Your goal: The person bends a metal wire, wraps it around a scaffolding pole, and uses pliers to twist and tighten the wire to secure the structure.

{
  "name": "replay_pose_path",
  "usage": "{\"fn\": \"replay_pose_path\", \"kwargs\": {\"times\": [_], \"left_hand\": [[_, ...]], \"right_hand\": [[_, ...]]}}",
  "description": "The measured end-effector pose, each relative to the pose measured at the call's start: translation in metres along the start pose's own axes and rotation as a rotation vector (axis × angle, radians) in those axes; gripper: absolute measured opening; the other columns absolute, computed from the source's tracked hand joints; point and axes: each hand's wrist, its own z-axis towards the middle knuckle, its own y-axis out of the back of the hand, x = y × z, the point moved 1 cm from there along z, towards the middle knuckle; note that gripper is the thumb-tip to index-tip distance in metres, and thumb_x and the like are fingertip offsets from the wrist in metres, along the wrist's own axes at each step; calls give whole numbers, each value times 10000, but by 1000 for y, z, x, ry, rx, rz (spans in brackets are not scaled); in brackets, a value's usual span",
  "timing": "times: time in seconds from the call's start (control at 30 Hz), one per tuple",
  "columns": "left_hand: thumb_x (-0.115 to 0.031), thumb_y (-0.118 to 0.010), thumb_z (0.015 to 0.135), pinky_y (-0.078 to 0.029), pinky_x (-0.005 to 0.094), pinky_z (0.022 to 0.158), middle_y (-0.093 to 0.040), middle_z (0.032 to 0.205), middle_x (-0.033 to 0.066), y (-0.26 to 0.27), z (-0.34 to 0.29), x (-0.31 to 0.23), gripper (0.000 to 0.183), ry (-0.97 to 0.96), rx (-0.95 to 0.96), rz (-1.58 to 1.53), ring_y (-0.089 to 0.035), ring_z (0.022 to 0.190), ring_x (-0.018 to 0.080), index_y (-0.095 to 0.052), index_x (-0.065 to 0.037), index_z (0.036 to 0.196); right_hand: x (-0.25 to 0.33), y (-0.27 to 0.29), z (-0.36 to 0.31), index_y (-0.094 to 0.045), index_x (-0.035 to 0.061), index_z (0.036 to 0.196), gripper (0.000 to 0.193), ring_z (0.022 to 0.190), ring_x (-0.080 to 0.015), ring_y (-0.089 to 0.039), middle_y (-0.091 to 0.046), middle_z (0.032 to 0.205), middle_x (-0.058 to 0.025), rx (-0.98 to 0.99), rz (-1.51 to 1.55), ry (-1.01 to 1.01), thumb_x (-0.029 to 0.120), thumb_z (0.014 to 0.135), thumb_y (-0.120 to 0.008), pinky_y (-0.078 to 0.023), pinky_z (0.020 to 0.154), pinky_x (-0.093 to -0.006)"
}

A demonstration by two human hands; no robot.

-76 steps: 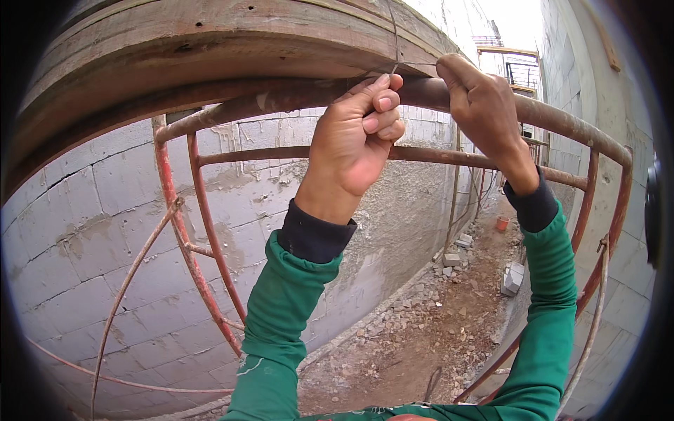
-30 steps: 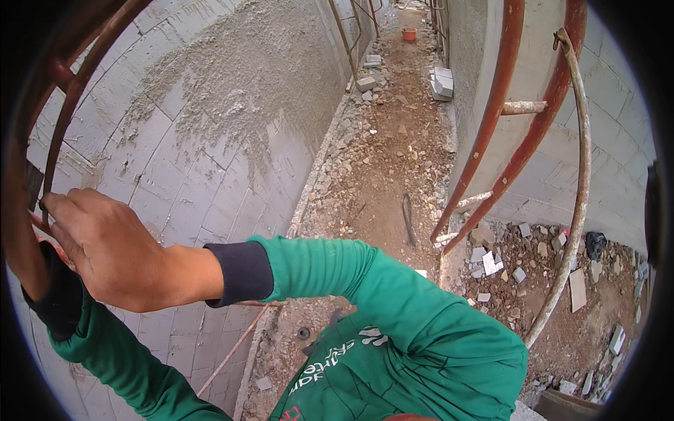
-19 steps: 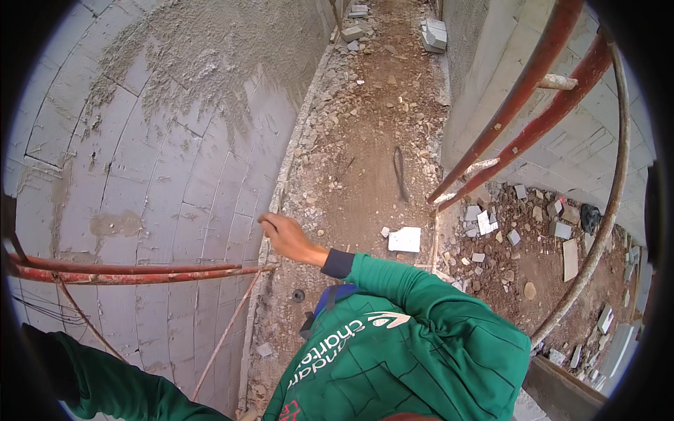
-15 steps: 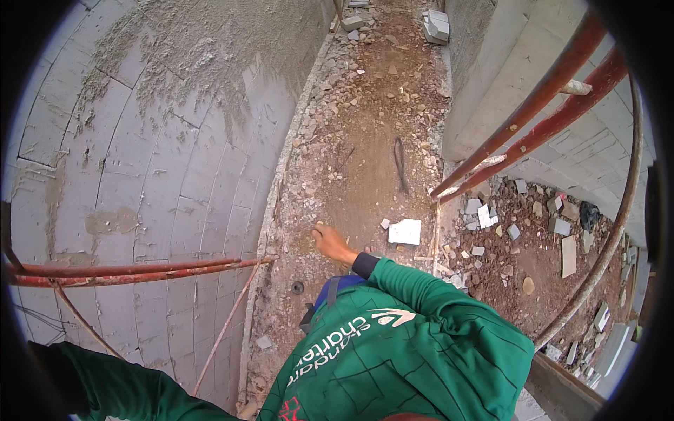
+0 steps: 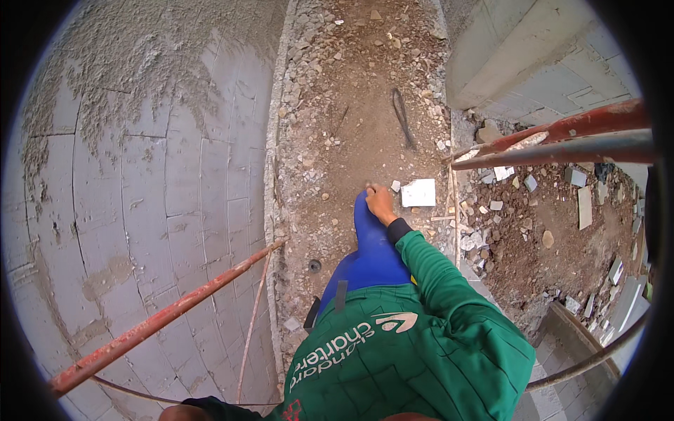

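Observation:
My right hand (image 5: 380, 204) hangs just beside the knee of my blue trousers (image 5: 372, 242). Its fingers are curled in, and whatever they may hold is hidden from above. A white block (image 5: 418, 193) lies on the dirt right of that hand, with a small stone chip between them. At the bottom edge, part of my left hand (image 5: 184, 412) shows beyond a dark cuff; its fingers are cut off by the frame. The green sleeve (image 5: 446, 270) of my right arm reaches forward.
A plastered block wall (image 5: 154, 182) rises at left, crossed by a red pole (image 5: 168, 319). Red scaffold tubes (image 5: 562, 144) stand at right above a lower rubble area (image 5: 526, 231). A dark loop of cable or strap (image 5: 401, 116) lies ahead on the dirt path (image 5: 358, 133).
My view has moved forward along the path, and a blue trouser leg has come out in front. My right hand now sits closer to the white block; my left arm has drawn in low.

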Motion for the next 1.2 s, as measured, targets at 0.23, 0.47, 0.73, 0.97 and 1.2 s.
{"fn": "replay_pose_path", "kwargs": {"times": [0.23,0.47,0.73,0.97,1.2], "left_hand": [[-16,-622,970,-421,490,1094,-538,1318,269,-1,-144,-177,312,665,1165,-706,-522,1309,378,-569,44,1271],[-208,-728,934,-453,468,1050,-608,1275,239,121,-301,-393,439,1299,2744,-1152,-546,1249,410,-597,19,1287],[-194,-703,943,-533,434,925,-628,1218,207,193,-248,-479,353,1601,3057,-812,-646,1094,359,-649,-29,1250],[-176,-683,931,-520,444,872,-625,1067,177,176,-240,-529,250,1556,3219,-347,-646,985,350,-638,-23,1123],[-215,-688,935,-510,476,841,-620,1040,182,177,-239,-527,268,1565,3137,-342,-636,968,353,-622,-24,1112]], "right_hand": [[-11,-70,125,-715,42,1047,276,1026,-464,-671,-716,1062,-248,117,-155,-215,259,928,-592,-524,904,-544],[-91,-178,322,-689,57,1159,301,1082,-418,-671,-689,1188,-243,154,-459,138,215,916,-609,-542,927,-516],[-163,-299,550,-503,45,1416,509,1289,-395,-511,-531,1414,-189,363,-942,384,65,913,-577,-488,1013,-507],[-207,-345,622,-518,116,1390,419,1308,-295,-495,-536,1427,-98,205,-1442,785,196,980,-545,-421,1007,-469],[-227,-335,572,-601,91,1137,222,1037,-328,-613,-598,1104,-157,409,-1302,650,132,919,-587,-484,844,-453]]}}
